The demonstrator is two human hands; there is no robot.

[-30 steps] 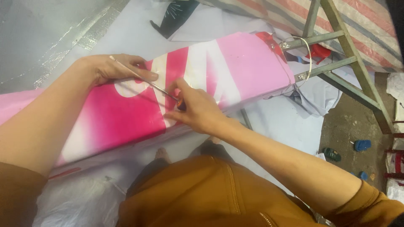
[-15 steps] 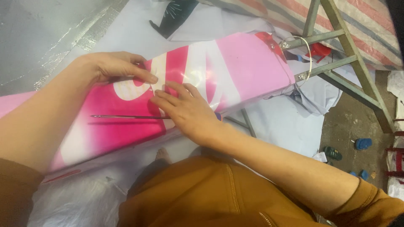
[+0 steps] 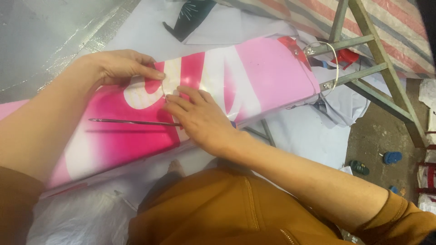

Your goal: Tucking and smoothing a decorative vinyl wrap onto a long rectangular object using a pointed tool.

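A long glossy pink and white printed sheet point(image 3: 254, 77) lies stretched over a frame in front of me. My left hand point(image 3: 120, 68) rests on its upper edge, thumb and forefinger pinching the sheet at a white patch. Flat on the sheet just beside it lies my right hand point(image 3: 200, 118), fingers together and pointing toward the left hand. A thin metal rod point(image 3: 131, 122) lies on the pink part, its right end under my right palm; whether the hand grips it I cannot tell.
A grey metal frame point(image 3: 359, 47) with a red clamp point(image 3: 290, 45) and a wire loop holds the sheet's far end. A striped tarp point(image 3: 395, 31) hangs behind. White plastic sheeting point(image 3: 299, 131) lies below. Blue sandals point(image 3: 391, 157) sit on the dirt floor at right.
My right hand let the rod drop from a slanted, raised hold to lie flat on the sheet. It then slid up toward my left hand and now presses the sheet.
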